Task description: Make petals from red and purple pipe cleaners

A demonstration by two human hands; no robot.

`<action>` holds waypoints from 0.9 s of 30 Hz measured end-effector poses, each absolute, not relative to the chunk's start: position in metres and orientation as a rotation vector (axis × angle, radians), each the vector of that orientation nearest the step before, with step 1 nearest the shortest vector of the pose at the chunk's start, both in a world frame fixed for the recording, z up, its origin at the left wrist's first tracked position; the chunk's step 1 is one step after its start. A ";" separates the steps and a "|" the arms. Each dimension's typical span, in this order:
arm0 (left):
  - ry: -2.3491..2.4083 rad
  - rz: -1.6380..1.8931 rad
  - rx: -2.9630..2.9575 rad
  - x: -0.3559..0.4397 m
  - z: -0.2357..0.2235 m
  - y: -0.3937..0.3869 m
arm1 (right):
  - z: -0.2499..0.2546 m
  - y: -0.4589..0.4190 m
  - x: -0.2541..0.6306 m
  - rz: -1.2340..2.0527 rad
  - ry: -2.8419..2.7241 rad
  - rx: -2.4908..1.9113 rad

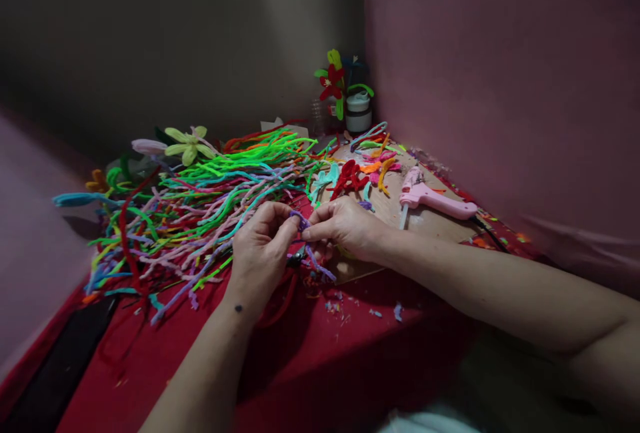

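Note:
Between my two hands is a bent purple pipe cleaner (301, 221), with one end trailing down to the right. My left hand (263, 243) pinches it from the left between thumb and forefinger. From the right, my right hand (345, 227) pinches the same pipe cleaner, its other fingers curled. Just below the hands lies a dark tool (296, 257), partly hidden, seemingly with red handles. A large heap of coloured pipe cleaners (225, 186) spreads behind and left of my left hand. Red bent pipe cleaner loops (349, 179) lie beyond my right hand.
A pink glue gun (435, 201) rests on a tan board (395, 219) at the right. A pale yellow pipe-cleaner flower (189, 146) lies at the back left. A red flower (332, 82) stands beside a lidded bottle (359, 113). Fuzz scraps dot the red cloth (360, 333).

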State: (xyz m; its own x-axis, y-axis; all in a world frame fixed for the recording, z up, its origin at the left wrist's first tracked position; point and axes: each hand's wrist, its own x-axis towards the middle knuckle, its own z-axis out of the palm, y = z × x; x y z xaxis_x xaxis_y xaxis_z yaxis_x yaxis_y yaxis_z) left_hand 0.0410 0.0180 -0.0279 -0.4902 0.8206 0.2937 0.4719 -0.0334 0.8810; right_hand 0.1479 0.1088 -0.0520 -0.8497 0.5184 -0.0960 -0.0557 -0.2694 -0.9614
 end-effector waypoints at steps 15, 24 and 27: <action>1.984 1.347 1.501 0.033 -0.026 0.017 | -0.052 0.107 0.149 2.244 -1.691 -0.491; 1.903 1.125 1.362 0.028 -0.019 0.016 | -0.049 0.113 0.149 2.091 -1.605 -0.531; 2.033 1.239 1.612 0.033 -0.025 0.014 | -0.050 0.113 0.147 2.028 -1.593 -0.593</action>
State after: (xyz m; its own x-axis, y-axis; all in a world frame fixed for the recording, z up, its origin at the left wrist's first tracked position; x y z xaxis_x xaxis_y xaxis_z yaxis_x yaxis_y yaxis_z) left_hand 0.0327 0.0140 -0.0254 -0.3471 0.8923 0.2886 0.6653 0.0174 0.7464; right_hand 0.1473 0.1131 -0.0498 -0.7854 0.6179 -0.0368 -0.1109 -0.1988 -0.9737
